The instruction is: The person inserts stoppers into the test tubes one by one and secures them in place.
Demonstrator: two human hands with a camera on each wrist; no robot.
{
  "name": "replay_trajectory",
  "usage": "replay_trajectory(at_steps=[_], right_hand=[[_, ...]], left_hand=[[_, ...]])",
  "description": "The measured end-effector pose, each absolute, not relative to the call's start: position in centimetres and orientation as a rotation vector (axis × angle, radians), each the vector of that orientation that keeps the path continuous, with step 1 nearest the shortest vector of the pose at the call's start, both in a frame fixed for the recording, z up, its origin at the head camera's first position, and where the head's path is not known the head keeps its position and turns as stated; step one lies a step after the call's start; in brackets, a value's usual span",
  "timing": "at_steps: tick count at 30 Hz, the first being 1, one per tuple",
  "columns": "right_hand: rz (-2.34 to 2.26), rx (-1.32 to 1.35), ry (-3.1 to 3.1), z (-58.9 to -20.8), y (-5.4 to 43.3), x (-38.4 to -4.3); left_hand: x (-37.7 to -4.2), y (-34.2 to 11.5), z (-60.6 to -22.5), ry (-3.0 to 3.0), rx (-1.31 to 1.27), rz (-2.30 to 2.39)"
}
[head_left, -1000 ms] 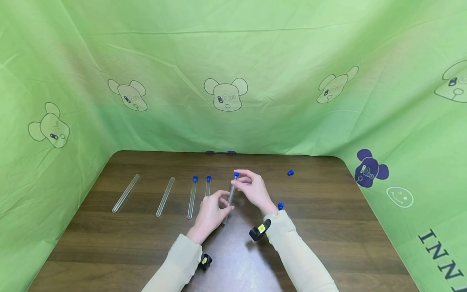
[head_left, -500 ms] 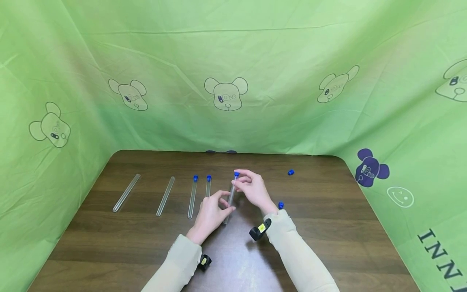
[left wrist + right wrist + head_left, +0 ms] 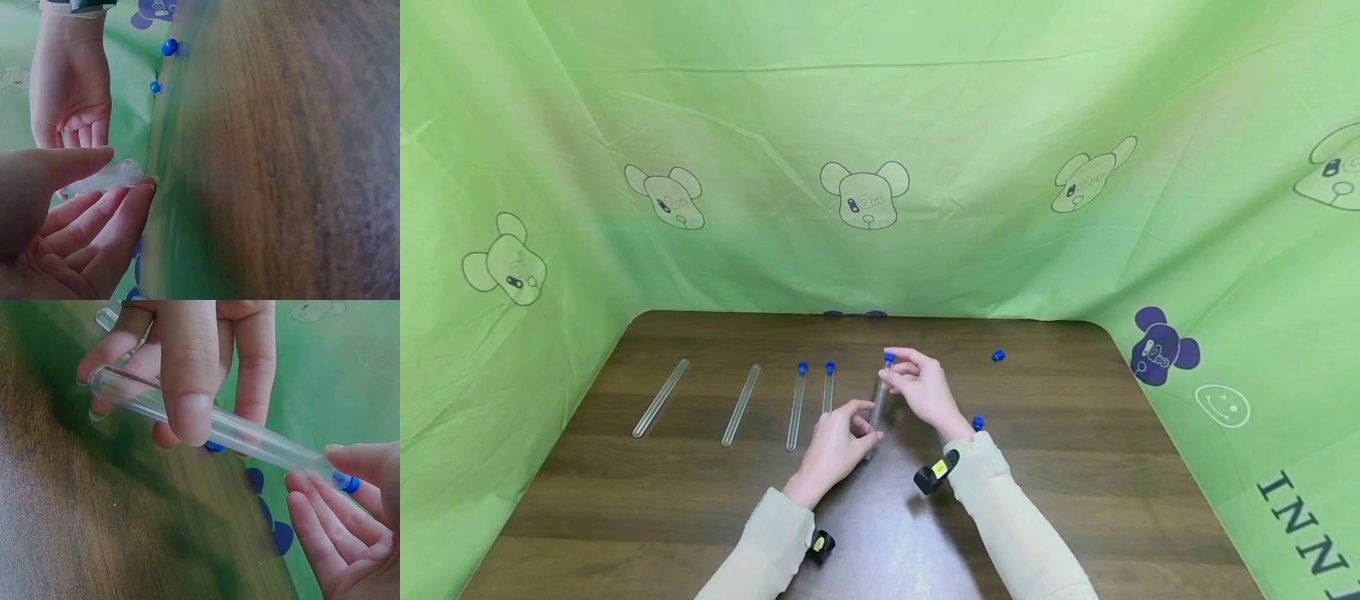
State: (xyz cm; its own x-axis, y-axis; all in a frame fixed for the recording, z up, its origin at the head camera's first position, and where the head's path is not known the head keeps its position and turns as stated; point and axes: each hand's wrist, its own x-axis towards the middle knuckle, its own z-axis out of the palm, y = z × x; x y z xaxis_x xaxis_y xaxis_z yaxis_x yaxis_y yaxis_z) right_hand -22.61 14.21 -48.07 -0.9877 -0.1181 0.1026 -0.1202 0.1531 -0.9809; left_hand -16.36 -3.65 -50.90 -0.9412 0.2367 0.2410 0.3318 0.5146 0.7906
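Observation:
A clear test tube [image 3: 878, 402] with a blue cap [image 3: 889, 357] is held tilted above the table between both hands. My left hand [image 3: 835, 443] pinches its lower part between thumb and fingers; the rounded bottom pokes out past the fingertips in the left wrist view. At the capped end, my right hand [image 3: 925, 397] holds the tube with thumb and fingers; the blue stopper shows beside the thumb in the right wrist view. Just left of my left hand lies a capped test tube [image 3: 828, 390], its lower end hidden by that hand.
Another capped test tube [image 3: 796, 412] lies farther left, followed by two uncapped tubes, one near [image 3: 741, 405] and one far left [image 3: 660, 398]. Two loose blue caps lie on the right, the far cap [image 3: 997, 356] and the near cap [image 3: 977, 423] beside my right wrist. Green cloth [image 3: 865, 267] surrounds the wooden table [image 3: 1075, 500].
My left hand has shifted slightly down along the tube in the last half second. The right hand stays at the capped end, nearly still.

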Motion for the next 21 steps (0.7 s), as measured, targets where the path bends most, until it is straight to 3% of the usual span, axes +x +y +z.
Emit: replay_trajectory(at_steps=[21], right_hand=[[2.106,0.218,-2.392,-47.77,13.9,-22.16]], left_hand=[[-16.35,-3.39,-50.57,-2.631,-0.453,-1.5]])
